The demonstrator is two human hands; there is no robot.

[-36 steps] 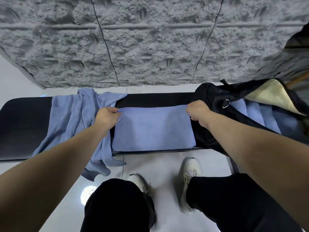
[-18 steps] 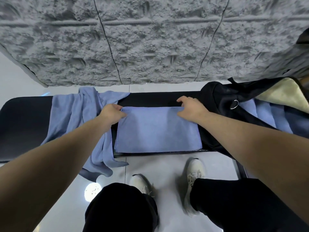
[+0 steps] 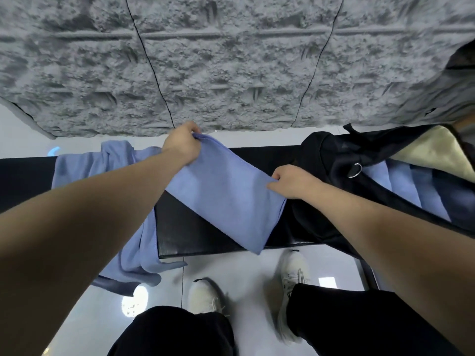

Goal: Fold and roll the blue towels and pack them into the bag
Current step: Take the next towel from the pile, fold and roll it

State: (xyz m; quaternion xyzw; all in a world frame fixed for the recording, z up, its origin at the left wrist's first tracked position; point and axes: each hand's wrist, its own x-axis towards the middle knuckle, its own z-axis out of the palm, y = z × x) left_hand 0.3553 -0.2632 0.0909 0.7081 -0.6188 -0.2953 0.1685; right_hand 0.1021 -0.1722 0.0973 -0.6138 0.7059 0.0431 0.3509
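A folded blue towel [image 3: 226, 194] hangs tilted above the black bench [image 3: 190, 235], lifted off its top. My left hand [image 3: 181, 145] pinches its upper left corner, raised high toward the wall. My right hand [image 3: 290, 181] grips the towel's right corner, lower and close to the black bag [image 3: 331, 160]. The bag lies open on the bench's right end with rolled blue towels [image 3: 401, 186] inside. A loose pile of unfolded blue towels [image 3: 102, 170] drapes over the bench on the left and hangs down its front.
A rough grey stone wall [image 3: 218, 68] stands right behind the bench. The bag shows a cream lining [image 3: 434, 150] and a metal ring [image 3: 356, 169]. My white shoes [image 3: 205, 299] and black trousers are on the glossy floor below the bench's front edge.
The folded towel lay flat on the bench with both hands at its far corners. Both hands have now lifted it, the left rising far higher, so it hangs at a slant.
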